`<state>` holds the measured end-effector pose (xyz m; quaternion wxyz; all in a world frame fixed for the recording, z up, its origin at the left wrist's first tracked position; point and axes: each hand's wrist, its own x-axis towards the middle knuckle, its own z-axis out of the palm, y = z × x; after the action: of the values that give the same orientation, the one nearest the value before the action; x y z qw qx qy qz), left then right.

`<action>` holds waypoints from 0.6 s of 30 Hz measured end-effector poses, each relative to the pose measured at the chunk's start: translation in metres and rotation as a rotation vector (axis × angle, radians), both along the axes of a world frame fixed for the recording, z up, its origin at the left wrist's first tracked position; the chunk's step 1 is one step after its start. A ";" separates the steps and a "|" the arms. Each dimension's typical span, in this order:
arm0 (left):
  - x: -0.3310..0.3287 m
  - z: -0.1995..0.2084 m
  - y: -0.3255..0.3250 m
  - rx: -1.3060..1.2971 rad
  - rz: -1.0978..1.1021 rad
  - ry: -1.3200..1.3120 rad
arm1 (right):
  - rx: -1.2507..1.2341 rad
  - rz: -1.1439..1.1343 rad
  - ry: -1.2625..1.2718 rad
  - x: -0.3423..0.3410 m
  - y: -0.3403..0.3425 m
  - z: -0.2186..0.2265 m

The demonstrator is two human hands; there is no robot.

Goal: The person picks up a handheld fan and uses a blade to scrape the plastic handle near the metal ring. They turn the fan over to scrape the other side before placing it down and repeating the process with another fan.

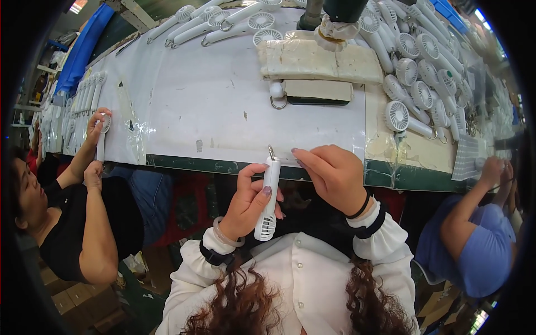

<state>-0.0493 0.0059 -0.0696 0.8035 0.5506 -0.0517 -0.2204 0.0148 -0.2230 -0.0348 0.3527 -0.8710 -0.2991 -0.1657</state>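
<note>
My left hand (248, 200) grips a white hand-held fan (268, 196) by its handle, fan head down toward my chest, the metal loop end (271, 152) up at the table's near edge. My right hand (330, 172) is closed with fingertips pinched just right of that loop; whatever small thing it pinches is too small to tell. Both hands hover over the white work table (212, 100) near its green front edge.
Several white fans (416, 72) lie heaped at the table's right and along the far edge (218, 22). A padded block (318, 61) and a flat tool sit ahead. A person on the left (84, 212) holds a fan (101, 137); another person sits at the right (480, 234).
</note>
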 end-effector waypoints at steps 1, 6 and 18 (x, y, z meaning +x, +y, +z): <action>0.000 0.000 0.000 -0.004 0.001 0.005 | -0.033 -0.016 -0.010 -0.003 -0.001 0.000; 0.000 0.002 -0.003 -0.043 0.022 0.045 | -0.078 -0.022 -0.038 -0.005 0.002 -0.002; 0.002 0.004 -0.002 -0.025 0.015 0.039 | -0.070 -0.003 -0.029 -0.001 0.005 -0.004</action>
<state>-0.0477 0.0039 -0.0661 0.8127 0.5365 -0.0345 -0.2246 0.0141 -0.2182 -0.0390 0.3173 -0.8808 -0.3084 -0.1686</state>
